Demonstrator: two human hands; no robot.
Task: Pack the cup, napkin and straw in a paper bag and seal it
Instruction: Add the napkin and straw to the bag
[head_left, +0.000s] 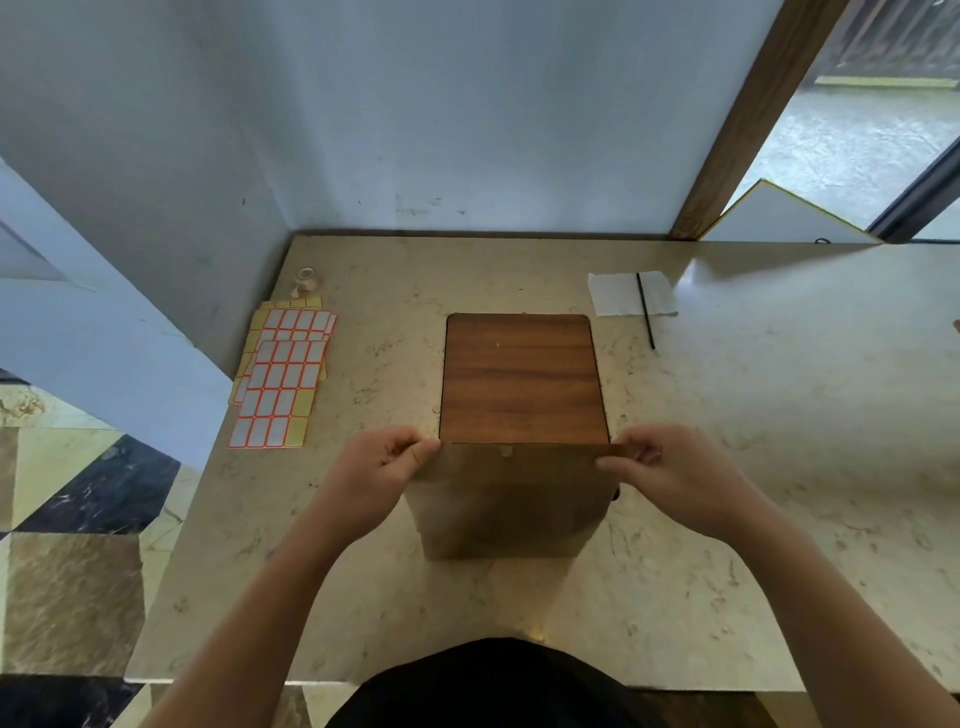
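At the left of the frame, sheets of white, orange-bordered rectangular sticker labels are laid on the beige marble counter, with a small roll of tape above them. In the lower centre, a brown paper bag is stood upright before a dark wooden board; its top edge is pinched at the left corner by the left hand and at the right corner by the right hand. At upper right, a white paper napkin is crossed by a thin black straw, both well apart from the bag. No cup is seen. The bag seems to be being opened; spreading its mouth is judged next.
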